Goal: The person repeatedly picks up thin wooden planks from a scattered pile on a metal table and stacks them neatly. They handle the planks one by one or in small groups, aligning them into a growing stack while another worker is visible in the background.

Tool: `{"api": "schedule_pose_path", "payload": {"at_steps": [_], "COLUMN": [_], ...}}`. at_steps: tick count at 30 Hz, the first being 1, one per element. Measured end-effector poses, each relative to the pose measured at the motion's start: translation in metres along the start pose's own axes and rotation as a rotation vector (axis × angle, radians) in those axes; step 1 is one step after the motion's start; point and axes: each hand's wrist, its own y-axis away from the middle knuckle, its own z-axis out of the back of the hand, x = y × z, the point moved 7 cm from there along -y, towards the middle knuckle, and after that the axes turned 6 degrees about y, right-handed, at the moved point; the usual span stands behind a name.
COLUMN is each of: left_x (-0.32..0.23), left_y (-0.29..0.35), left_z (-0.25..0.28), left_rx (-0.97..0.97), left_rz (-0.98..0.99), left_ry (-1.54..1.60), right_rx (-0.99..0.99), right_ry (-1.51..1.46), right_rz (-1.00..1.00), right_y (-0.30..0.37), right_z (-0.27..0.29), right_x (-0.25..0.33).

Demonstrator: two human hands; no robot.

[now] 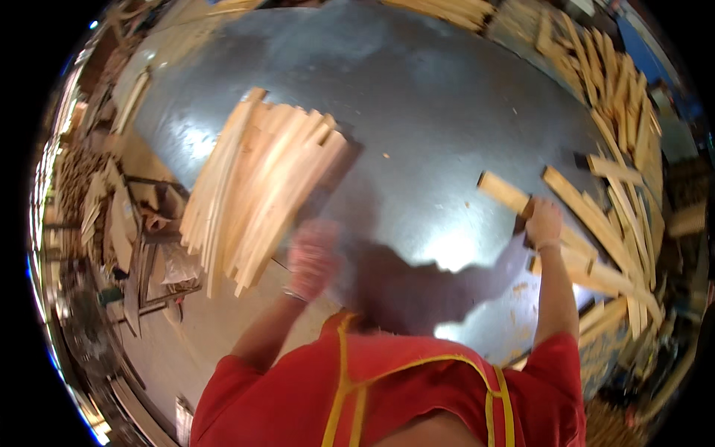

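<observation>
My right hand (545, 223) is closed around a short wooden strip (505, 194) at the right side of the smooth dark table (417, 141). More wooden strips (588, 208) lie loosely around and beyond that hand. On the left, my left hand (313, 257), in a pale reddish glove, is smeared by motion; its fingers do not show clearly. It is nearest to a broad stack of wooden strips (261, 171), laid side by side, whose near ends reach past the table's edge. Whether the glove touches the stack I cannot tell.
A heap of wooden strips (622, 89) covers the far right. Further boards (447, 11) lie along the table's far edge. Left of the table stands a metal frame (153, 261) with a clear plastic bag (181, 264), and wood piles (100, 201) beyond it.
</observation>
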Motion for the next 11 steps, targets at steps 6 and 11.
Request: {"api": "schedule_pose_path", "payload": {"at_steps": [6, 11], "left_x": [-0.138, -0.096], "left_y": [-0.052, -0.018], "left_z": [-0.009, -0.048], "left_rx": [0.336, 0.615], "left_rz": [-0.177, 0.048], "left_ry": [0.214, 0.363], "right_rx": [-0.006, -0.03], "right_ry": [-0.523, -1.253], "right_rz": [0.516, 0.393], "right_y": [0.099, 0.131], "right_z": [0.103, 0.285], "right_x": [0.174, 0.137]}}
